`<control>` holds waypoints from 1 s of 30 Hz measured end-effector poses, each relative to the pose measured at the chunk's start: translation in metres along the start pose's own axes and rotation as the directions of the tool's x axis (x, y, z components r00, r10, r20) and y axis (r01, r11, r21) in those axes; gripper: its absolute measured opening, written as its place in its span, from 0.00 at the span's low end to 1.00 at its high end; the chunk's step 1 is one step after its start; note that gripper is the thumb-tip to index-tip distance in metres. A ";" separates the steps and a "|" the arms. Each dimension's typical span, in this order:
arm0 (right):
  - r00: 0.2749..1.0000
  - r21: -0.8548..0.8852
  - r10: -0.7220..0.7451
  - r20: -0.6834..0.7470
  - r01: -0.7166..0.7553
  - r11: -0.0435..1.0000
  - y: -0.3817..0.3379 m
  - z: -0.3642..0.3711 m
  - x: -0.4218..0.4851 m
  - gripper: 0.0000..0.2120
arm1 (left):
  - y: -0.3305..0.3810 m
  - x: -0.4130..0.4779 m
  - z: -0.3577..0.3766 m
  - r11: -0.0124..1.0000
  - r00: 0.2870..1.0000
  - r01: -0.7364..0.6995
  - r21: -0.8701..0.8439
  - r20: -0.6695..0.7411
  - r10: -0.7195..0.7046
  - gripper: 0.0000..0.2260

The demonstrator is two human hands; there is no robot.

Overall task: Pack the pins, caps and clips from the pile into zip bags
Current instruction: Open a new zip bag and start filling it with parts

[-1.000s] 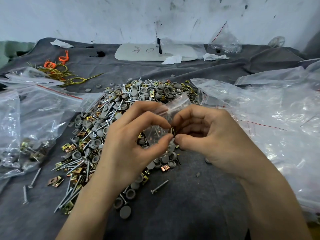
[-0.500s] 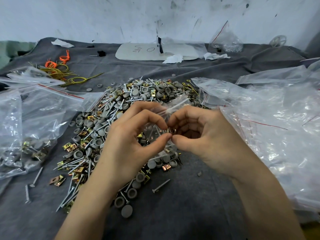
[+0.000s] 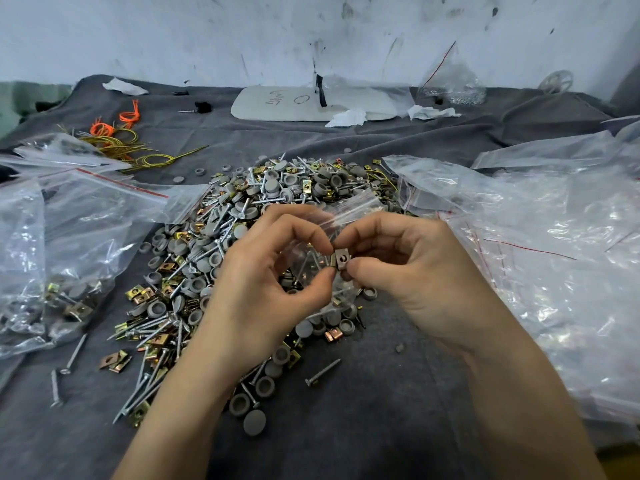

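Clip (image 3: 341,259) pinched by right hand (image 3: 415,271) fingers; left hand (image 3: 263,289) fingers pinch zip bag (image 3: 346,207), contents blurred.

The left hand (image 3: 263,282) and the right hand (image 3: 408,271) are bare, with slim fingers. The left forearm (image 3: 180,420) and right forearm (image 3: 519,410) are bare down to the lower frame edge.

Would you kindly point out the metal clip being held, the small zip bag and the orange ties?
metal clip (image 3: 341,260), head view: flat face with hole.
small zip bag (image 3: 353,206), head view: its top strip.
orange ties (image 3: 100,128), head view: left bundle.
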State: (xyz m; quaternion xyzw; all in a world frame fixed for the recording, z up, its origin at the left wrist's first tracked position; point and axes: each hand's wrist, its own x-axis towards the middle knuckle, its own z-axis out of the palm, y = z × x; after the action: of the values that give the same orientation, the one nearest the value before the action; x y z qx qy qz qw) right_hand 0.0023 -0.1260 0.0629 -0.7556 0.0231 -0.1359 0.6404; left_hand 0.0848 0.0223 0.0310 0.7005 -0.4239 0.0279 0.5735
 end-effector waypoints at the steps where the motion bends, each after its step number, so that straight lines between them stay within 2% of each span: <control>1: 1.000 0.004 0.001 0.000 -0.001 1.000 0.000 0.000 0.000 0.14 | 0.000 0.000 0.000 1.000 1.000 0.003 -0.004 -0.002 -0.003 0.06; 11: 0.999 -0.030 0.024 -0.025 -0.025 0.999 0.003 0.005 0.001 0.14 | -0.002 0.000 0.003 0.997 0.999 -0.003 0.073 -0.042 0.006 0.07; 17: 0.994 -0.214 0.006 -0.108 -0.029 0.976 0.002 0.010 0.000 0.10 | 0.001 0.000 0.006 0.974 0.996 -0.059 0.221 -0.057 0.073 0.07; 20: 0.991 -0.254 0.024 -0.134 -0.058 0.965 0.003 0.011 0.000 0.10 | 0.001 0.000 0.008 0.970 0.994 -0.077 0.231 -0.058 0.092 0.07; 26: 0.994 -0.353 -0.001 -0.105 -0.036 0.935 0.001 0.011 -0.001 0.09 | 0.000 -0.001 0.013 0.949 0.989 -0.118 0.293 -0.056 0.140 0.11; 30: 0.997 -0.358 -0.004 -0.075 -0.023 0.933 0.002 0.008 0.000 0.08 | 0.001 -0.001 0.015 0.933 0.983 -0.147 0.330 -0.059 0.176 0.11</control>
State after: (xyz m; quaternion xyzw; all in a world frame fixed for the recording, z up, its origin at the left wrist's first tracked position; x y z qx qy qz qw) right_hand 0.0044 -0.1184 0.0599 -0.8539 0.0750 -0.1546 0.4912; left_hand 0.0763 0.0103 0.0262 0.7461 -0.4439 0.1749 0.4644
